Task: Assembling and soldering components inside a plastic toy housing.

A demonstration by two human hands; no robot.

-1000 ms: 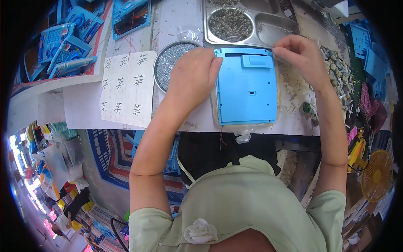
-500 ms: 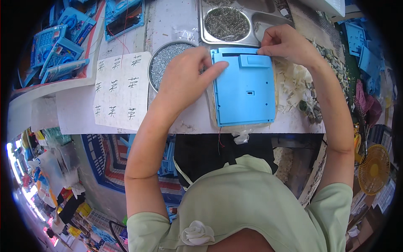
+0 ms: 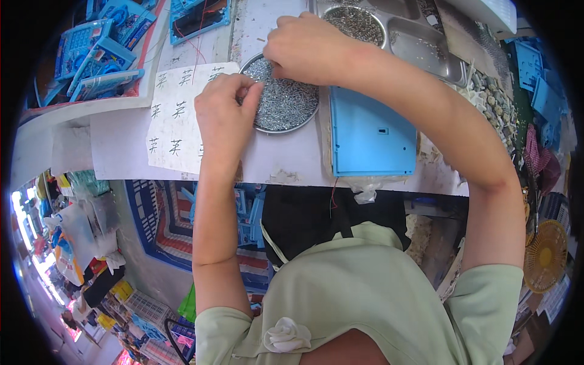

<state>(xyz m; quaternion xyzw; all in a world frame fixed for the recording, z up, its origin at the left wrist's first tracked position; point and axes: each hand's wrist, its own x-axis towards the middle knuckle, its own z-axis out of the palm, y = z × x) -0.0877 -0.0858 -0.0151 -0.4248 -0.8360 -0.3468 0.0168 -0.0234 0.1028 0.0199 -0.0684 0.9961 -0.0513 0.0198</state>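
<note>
A round metal bowl [image 3: 316,115] holds many small silvery screws [image 3: 283,103]. Over its left rim is my left hand [image 3: 226,103], thumb and forefinger closed together; anything between them is too small to make out. From the right, my right hand [image 3: 304,50] reaches across the bowl's far side with bent fingers pointing down at the screws. Its fingertips are partly hidden, so what they pinch does not show. Right of the bowl lies a flat blue plastic casing [image 3: 371,137], its far part covered by my right forearm.
A metal tray with compartments [image 3: 420,52] stands at the back right, small metal parts in one of them. Handwritten paper [image 3: 173,131] lies left of the bowl. Blue plastic cases [image 3: 103,55] are piled at far left. White and grey bits [image 3: 486,100] are heaped at right.
Both hands have left the blue casing and moved left to the bowl of screws. My right arm now crosses over the casing. The whole view has shifted slightly.
</note>
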